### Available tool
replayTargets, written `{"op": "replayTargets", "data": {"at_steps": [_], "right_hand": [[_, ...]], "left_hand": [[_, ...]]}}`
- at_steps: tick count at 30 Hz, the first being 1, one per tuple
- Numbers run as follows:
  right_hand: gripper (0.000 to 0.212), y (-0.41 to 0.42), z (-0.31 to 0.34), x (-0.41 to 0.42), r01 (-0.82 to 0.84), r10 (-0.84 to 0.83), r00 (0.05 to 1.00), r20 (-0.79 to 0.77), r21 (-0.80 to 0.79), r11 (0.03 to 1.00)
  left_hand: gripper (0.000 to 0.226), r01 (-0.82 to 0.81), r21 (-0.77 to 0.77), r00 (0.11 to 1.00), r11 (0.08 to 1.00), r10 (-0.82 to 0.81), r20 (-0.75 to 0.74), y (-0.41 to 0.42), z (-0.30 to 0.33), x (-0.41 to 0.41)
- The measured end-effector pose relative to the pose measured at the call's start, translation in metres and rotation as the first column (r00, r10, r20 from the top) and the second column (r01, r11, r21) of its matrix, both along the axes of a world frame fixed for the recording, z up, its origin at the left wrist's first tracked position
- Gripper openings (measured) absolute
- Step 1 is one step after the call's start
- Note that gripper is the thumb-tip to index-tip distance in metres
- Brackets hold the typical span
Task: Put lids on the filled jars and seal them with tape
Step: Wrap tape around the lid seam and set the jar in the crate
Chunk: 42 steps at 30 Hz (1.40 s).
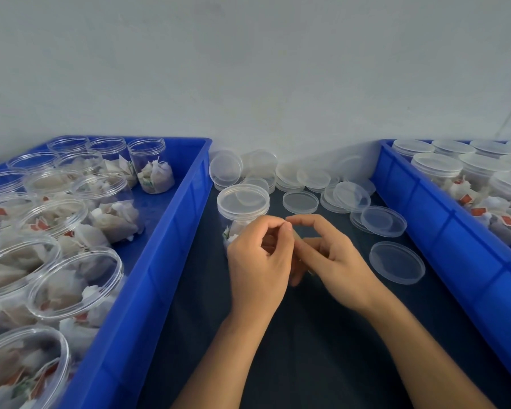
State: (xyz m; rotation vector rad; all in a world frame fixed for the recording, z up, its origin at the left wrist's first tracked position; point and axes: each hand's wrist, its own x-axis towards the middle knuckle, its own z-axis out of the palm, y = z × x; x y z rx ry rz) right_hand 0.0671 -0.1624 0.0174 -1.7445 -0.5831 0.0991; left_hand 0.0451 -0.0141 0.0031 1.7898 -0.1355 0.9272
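Left hand fronts lidded jar.

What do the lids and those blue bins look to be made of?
Loose lids: thin clear plastic, slightly frosted; the dark table shows through. Left bin and right bin: rigid opaque blue plastic, probably moulded, glossy with ribbed walls.

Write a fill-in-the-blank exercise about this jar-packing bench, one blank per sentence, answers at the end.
1. The jar standing between the two crates already wears a ____.
2. Both crates are coloured ____.
3. The jars in the left crate have ____ lids on them.
4. The loose lids lie on the dark cloth to the ____ of the right hand.

Answers: lid; blue; no; right
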Motion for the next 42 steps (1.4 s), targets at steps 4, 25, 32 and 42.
{"op": "replayTargets", "data": {"at_steps": [4, 25, 32, 42], "right_hand": [[0.026, -0.001, 0.002, -0.001, 0.073, -0.066, 0.994, 0.088, -0.079, 0.994], [0.015, 0.0, -0.002, 0.003, 0.329, -0.262, 0.926, 0.272, -0.242, 0.913], [0.013, -0.003, -0.003, 0.004, 0.373, -0.308, 0.909, 0.283, -0.219, 0.901], [0.026, -0.001, 0.007, -0.003, 0.5, -0.388, 0.837, 0.385, -0.251, 0.829]], "left_hand": [[0.009, -0.043, 0.06, 0.996, 0.997, 0.038, 0.075, 0.0, 0.001, -0.001], [0.007, -0.191, 0.189, 0.964, 0.963, 0.148, 0.22, 0.011, -0.003, 0.002], [0.073, -0.367, 0.065, 0.93, 0.928, 0.366, 0.026, 0.028, -0.006, 0.013], [0.091, -0.088, 0.076, 0.975, 0.993, 0.101, -0.197, 0.036, -0.007, 0.013]]}}
